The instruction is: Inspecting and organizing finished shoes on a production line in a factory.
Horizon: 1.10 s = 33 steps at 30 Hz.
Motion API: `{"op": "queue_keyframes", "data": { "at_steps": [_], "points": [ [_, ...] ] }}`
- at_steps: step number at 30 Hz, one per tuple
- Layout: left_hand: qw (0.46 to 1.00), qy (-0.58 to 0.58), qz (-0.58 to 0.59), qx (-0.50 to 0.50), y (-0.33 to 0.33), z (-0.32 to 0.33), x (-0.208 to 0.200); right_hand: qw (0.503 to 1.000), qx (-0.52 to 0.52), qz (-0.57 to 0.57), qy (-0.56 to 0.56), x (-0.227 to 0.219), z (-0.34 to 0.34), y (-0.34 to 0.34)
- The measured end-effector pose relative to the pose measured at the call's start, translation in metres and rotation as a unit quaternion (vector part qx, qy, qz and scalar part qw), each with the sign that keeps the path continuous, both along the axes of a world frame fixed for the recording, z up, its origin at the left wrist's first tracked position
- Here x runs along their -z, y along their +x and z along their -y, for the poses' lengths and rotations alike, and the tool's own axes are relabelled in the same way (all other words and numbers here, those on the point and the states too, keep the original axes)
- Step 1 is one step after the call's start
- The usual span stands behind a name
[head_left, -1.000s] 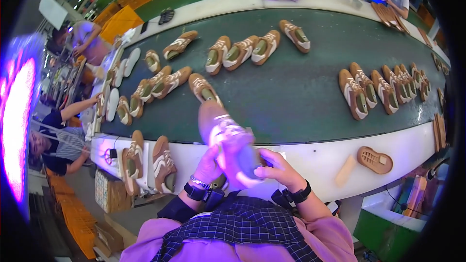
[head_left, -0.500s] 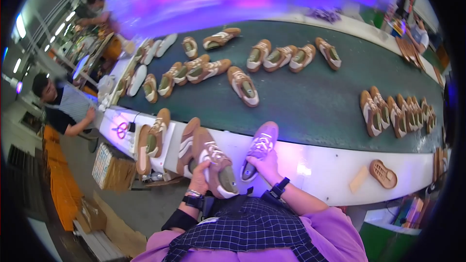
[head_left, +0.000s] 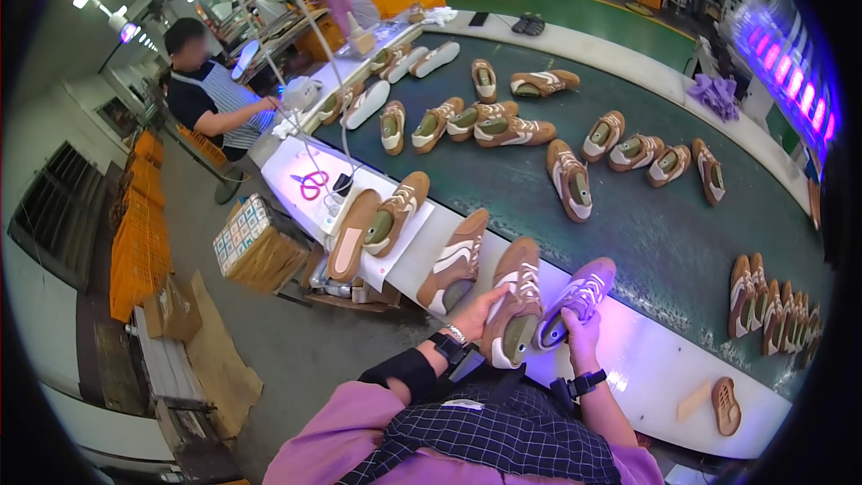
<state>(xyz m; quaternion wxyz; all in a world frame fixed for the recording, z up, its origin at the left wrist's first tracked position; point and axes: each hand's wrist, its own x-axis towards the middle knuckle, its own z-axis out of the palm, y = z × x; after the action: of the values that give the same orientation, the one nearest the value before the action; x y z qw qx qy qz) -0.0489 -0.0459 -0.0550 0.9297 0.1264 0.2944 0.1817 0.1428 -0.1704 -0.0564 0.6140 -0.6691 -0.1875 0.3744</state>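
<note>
Side by side over the white table edge [head_left: 646, 368] I hold two tan sneakers with white stripes and laces, toes pointing away from me. My left hand [head_left: 476, 314] is closed around the heel side of the left sneaker [head_left: 518, 283]. My right hand [head_left: 582, 332] grips the right sneaker [head_left: 588, 289], which looks purple under the coloured light, with the thumb near its opening. The heels sit close together; whether they touch I cannot tell. Just left of them a third sneaker [head_left: 456, 256] lies on its side on the table edge.
Across the dark green belt [head_left: 655, 242] stand several more sneakers [head_left: 568, 181]. At left, a sneaker [head_left: 400, 211] and a loose sole [head_left: 353, 233] lie near red-handled scissors [head_left: 314, 185]. Another sole [head_left: 725, 406] is at right. A person [head_left: 211, 94] works far left; a glowing lamp [head_left: 795, 72] hangs at right.
My view has turned left, so the scene has shifted to the right and the lamp has moved from top to right. The two held sneakers are closer together now.
</note>
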Motion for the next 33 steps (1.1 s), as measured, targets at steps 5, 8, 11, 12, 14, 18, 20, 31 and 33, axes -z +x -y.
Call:
{"op": "queue_keyframes", "data": {
  "at_steps": [5,8,11,12,14,18,20,31,33],
  "points": [
    [0.898,0.392,-0.186,-0.073,0.003,-0.027,-0.008,0.998,0.02,0.049,-0.037,0.021,0.007,-0.007],
    [0.654,0.666,-0.336,-0.125,-0.015,-0.039,-0.04,0.997,0.025,0.064,-0.027,0.02,0.008,-0.014],
    [0.445,0.764,-0.467,-0.002,-0.036,-0.036,-0.038,0.995,0.055,0.069,-0.042,0.018,0.005,-0.022],
    [0.413,0.74,-0.528,0.065,-0.046,-0.029,-0.026,0.995,0.057,0.073,-0.04,0.018,0.004,-0.024],
    [0.325,0.717,-0.591,0.176,-0.066,-0.026,-0.016,0.994,0.068,0.079,-0.042,0.016,0.002,-0.025],
    [0.459,0.646,-0.586,0.169,-0.075,-0.042,-0.019,0.991,0.071,0.098,-0.048,0.01,-0.001,-0.031],
    [0.513,0.608,-0.583,0.164,-0.086,-0.053,-0.01,0.99,0.078,0.107,-0.049,0.009,-0.001,-0.033],
    [0.36,0.676,-0.639,-0.075,-0.141,-0.146,-0.043,0.985,0.118,0.096,-0.08,0.0,-0.006,-0.046],
    [0.418,0.616,-0.667,-0.002,-0.16,-0.181,-0.034,0.981,0.132,0.117,-0.075,0.002,-0.008,-0.047]
  ]
}}
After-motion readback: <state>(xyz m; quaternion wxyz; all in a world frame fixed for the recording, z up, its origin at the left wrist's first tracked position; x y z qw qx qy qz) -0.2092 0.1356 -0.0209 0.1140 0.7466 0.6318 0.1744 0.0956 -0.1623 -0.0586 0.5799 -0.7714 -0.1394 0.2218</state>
